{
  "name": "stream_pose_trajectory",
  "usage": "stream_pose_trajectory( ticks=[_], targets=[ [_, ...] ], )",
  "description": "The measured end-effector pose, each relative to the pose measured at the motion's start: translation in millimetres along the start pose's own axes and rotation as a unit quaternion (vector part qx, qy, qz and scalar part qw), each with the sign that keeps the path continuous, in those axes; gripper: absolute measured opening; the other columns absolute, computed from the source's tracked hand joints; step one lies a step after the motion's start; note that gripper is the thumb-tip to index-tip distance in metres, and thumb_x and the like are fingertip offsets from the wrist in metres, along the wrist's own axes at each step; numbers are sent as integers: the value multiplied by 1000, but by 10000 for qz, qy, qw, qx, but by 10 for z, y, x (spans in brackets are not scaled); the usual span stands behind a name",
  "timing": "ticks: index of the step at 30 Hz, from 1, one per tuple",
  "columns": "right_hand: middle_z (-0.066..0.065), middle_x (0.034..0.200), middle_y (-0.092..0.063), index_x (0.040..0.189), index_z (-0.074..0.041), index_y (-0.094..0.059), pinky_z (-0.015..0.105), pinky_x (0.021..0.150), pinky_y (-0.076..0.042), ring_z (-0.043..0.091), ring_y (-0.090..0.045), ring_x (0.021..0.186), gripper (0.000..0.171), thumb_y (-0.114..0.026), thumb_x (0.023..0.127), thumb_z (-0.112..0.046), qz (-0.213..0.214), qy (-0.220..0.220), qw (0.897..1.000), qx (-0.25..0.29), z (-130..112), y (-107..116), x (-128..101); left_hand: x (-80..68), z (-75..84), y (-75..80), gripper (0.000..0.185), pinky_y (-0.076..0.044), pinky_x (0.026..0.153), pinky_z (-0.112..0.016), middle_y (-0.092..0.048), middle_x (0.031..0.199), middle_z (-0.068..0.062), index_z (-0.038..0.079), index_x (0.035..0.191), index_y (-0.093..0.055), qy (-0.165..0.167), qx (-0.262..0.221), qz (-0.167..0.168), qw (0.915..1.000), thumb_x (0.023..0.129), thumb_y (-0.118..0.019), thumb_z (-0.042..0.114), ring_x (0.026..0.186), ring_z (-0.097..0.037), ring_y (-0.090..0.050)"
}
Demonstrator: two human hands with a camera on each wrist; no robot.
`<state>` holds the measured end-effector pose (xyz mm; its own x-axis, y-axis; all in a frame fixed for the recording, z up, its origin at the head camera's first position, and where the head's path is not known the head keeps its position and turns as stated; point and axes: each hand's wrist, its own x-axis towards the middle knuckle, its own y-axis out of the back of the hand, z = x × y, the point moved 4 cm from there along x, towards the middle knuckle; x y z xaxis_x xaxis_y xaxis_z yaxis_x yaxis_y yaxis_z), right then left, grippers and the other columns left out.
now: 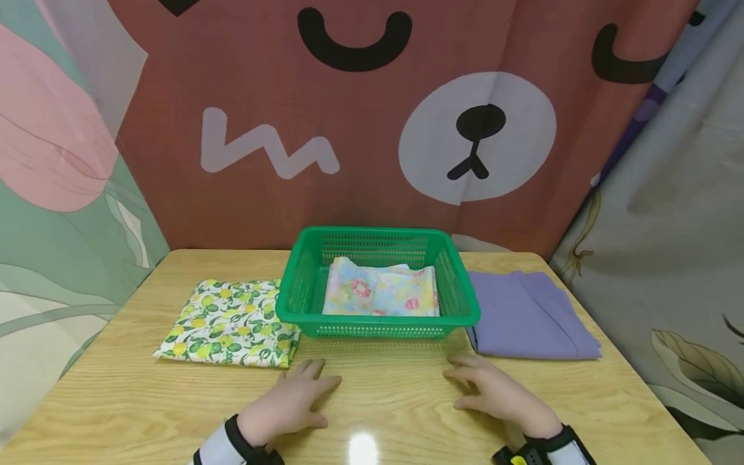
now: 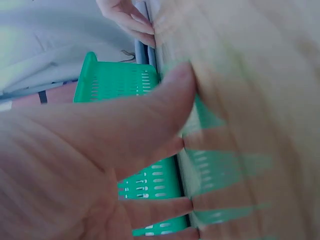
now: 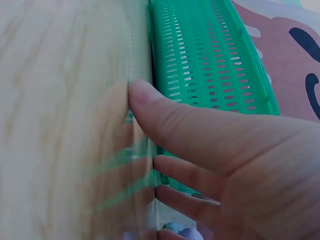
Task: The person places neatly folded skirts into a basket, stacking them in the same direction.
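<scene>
My left hand [image 1: 289, 402] rests on the table in front of the basket, fingers spread, its fingertips close to the front edge of the lemon-print cloth [image 1: 229, 323]. To the right, my right hand [image 1: 498, 395] touches the tabletop with its fingertips, holding nothing, just in front of the folded purple cloth [image 1: 531, 316]. Between and beyond the hands stands a green plastic basket [image 1: 378, 327] with perforated walls. Inside it lies a folded pastel floral cloth [image 1: 380, 290]. Both wrist views show the fingertips meeting the wood, with the basket [image 2: 117, 80] behind.
The light wooden table [image 1: 372, 374] is glossy and mirrors the hands. A brown curtain [image 1: 360, 194] printed with a bear face hangs right behind its back edge. Grey fabric [image 1: 668, 258] hangs along the right side. The basket's side edges adjoin both outer cloths.
</scene>
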<state>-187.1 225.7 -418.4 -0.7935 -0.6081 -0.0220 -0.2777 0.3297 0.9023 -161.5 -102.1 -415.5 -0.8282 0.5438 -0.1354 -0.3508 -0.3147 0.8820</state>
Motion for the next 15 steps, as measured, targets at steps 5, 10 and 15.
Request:
stream_pose_trajectory(
  ticks=[5,10,15],
  targets=[
    [22,134,-51,123,-6,-62,59,94,-41,47,-44,123,51,-71,82,-35,-36,-136,9997,198,11,-5,-27,6,30,-16,65,-25,86,-81,-38,142,-29,10,132,-55,69,13,45,10000,73,-78,27,128,-53,-35],
    [22,134,-51,123,-6,-62,58,94,-42,47,-44,123,50,-70,82,-34,6,-155,9998,154,24,3,-53,19,51,-23,65,-25,87,-81,-37,142,-29,11,134,-54,35,44,34,10000,75,-77,28,129,-53,-33],
    [21,135,-51,124,-7,-62,58,95,-40,46,-44,124,49,-70,83,-34,37,-105,9999,104,-7,-2,-22,-11,-21,34,62,-27,93,-76,-36,143,-30,9,136,-51,12,-166,-16,9999,84,-68,37,130,-52,-32]
  ],
)
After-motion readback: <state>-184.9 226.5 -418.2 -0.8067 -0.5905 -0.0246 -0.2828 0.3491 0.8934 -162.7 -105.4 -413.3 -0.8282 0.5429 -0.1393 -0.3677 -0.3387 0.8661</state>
